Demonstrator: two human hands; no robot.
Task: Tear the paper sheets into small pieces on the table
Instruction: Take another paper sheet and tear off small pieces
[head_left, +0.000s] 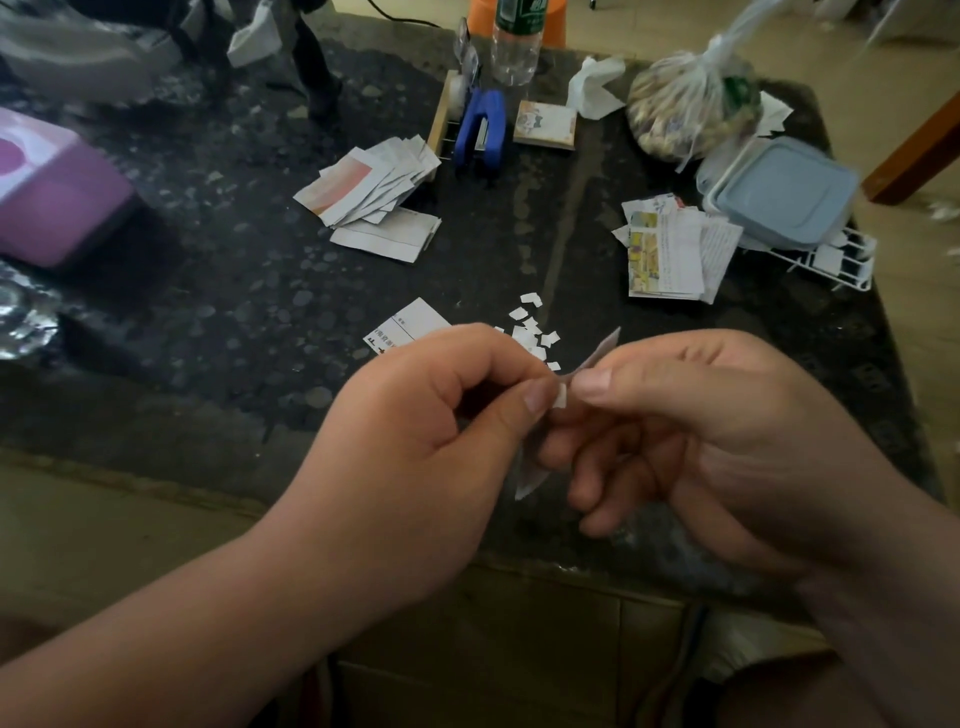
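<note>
My left hand (441, 431) and my right hand (701, 431) meet above the near edge of the dark stone table (234, 322). Between thumb and forefinger of each hand I pinch a narrow paper strip (605, 347), seen edge-on; its lower end (527, 480) hangs below my fingers. A tiny white bit (561, 397) shows at my left thumb tip. Several small torn pieces (530, 327) lie on the table just beyond my hands. A printed white sheet (410, 325) lies beside them, partly hidden by my left hand.
Two stacks of cut paper lie further back, one at centre (374, 187) and one at right (675, 254). A blue stapler (480, 130), a water bottle (514, 47), a tied plastic bag (691, 109), a lidded blue container (779, 192) and a pink box (52, 192) ring the table.
</note>
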